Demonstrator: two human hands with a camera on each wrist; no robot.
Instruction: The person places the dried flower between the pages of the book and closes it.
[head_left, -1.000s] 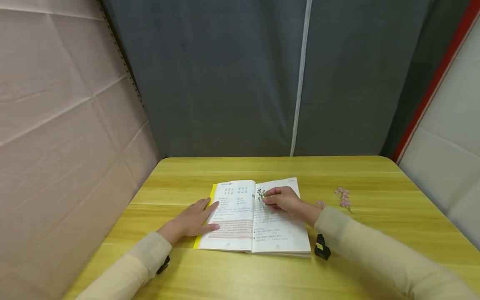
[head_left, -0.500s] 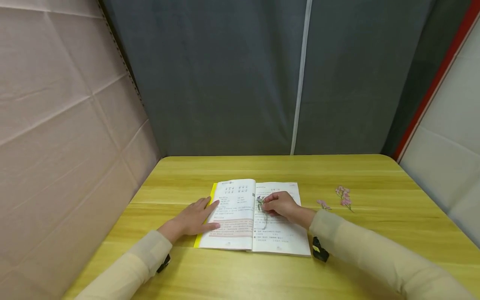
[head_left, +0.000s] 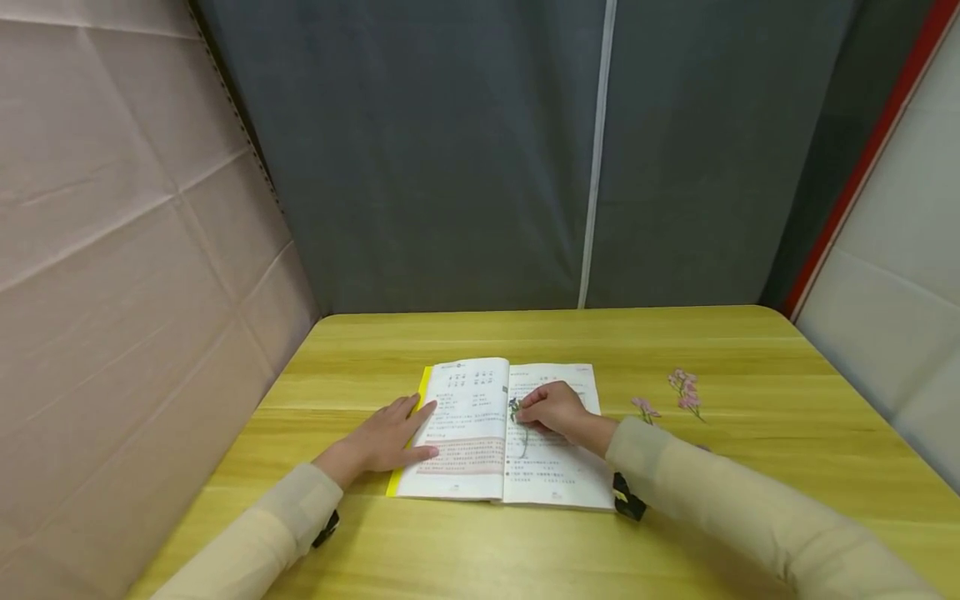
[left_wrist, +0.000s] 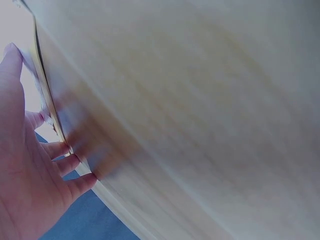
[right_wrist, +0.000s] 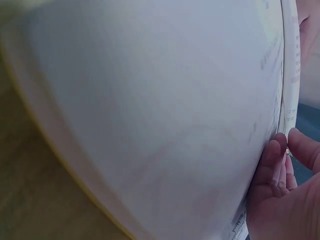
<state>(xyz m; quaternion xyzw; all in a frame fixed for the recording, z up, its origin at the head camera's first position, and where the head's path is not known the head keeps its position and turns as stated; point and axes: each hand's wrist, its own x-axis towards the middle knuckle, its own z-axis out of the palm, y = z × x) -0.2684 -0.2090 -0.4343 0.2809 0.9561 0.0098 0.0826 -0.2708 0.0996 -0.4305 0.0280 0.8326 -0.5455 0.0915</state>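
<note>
An open book (head_left: 468, 417) with printed pages lies on the table, its yellow cover edge showing at the left. My left hand (head_left: 382, 437) rests with spread fingers on the outer edge of the left page; in the left wrist view, the fingertips (left_wrist: 85, 182) reach past the book's edge to the tabletop. On the right page, beside the fold, my right hand (head_left: 561, 410) pinches a small purple-flowered sprig (head_left: 514, 407) between thumb and fingertips. Its thin pale green stem points toward the page bottom. The right wrist view shows thumb and fingers close together, mostly hiding the sprig.
To the right of the book, pink flower sprigs (head_left: 686, 389) lie on the wooden table (head_left: 465, 550). A smaller pink one (head_left: 645, 408) is near the right sleeve, which partly covers another bit. A grey curtain (head_left: 435, 167) hangs behind the table, pale cloth at both sides.
My right hand has shifted slightly left and down with the sprig, whose stem now shows along the page. The right page's raised upper corner has settled lower. My left hand has stayed put.
</note>
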